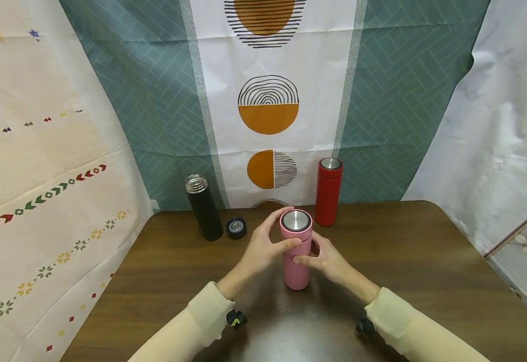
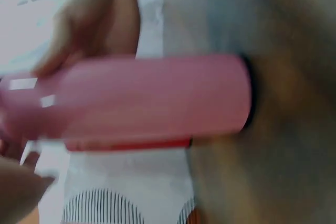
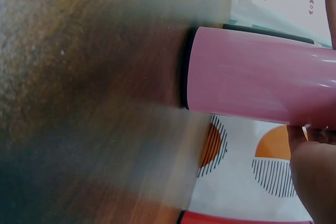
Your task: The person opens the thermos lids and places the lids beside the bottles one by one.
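A pink thermos (image 1: 297, 271) with a silver-topped lid (image 1: 296, 220) stands upright in front of the person, between both hands. The left hand (image 1: 268, 241) grips it around the lid end, thumb across the front near the lid seam. Lower down, the right hand (image 1: 328, 259) holds the body from the other side, its thumb laid on the front. In the left wrist view the pink thermos (image 2: 157, 98) spans the picture, its dark base close to the tabletop. The right wrist view shows the same thermos (image 3: 252, 74) with the right hand's fingers along its side.
A black thermos (image 1: 204, 213) stands uncapped at the back left, its metal threaded neck exposed. Beside it lies a black lid (image 1: 236, 228). A red thermos (image 1: 328, 193) with its lid on stands at the back right of the wooden table (image 1: 403, 251). Patterned cloths hang behind.
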The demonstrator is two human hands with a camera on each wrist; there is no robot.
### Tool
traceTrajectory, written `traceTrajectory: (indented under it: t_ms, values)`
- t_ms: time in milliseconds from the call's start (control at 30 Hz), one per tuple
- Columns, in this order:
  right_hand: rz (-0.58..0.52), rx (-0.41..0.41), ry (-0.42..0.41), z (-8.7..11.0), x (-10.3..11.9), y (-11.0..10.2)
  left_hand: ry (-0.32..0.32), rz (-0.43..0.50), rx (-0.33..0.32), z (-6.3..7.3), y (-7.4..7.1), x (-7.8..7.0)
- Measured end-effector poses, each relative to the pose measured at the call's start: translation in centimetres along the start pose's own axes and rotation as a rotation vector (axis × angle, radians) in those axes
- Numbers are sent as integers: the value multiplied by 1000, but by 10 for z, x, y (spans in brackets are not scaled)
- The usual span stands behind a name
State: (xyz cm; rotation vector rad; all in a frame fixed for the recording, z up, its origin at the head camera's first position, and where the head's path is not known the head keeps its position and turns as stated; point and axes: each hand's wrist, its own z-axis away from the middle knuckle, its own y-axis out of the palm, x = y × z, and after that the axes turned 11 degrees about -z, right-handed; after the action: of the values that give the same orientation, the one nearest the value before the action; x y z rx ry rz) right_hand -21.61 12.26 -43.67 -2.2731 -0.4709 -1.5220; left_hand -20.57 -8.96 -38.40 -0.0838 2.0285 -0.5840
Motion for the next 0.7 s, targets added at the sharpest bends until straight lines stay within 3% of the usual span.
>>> traceTrajectory:
  t_ms: [200,300,400,600,700]
  values:
    - [-1,-4,-2,0,-1,-1,48,53,252,-17,-24,3]
    - [-2,-3,-4,1,-2,0,39,55,293,-22,-28,3]
    - [-6,-1,-7,0,-2,1,31,65,245,-20,-24,4]
    - [-19,-1,-12,1,-1,1,24,40,0,-5,1,0]
    - [-21,0,-24,0,-1,1,-12,20,-65,0,10,-4]
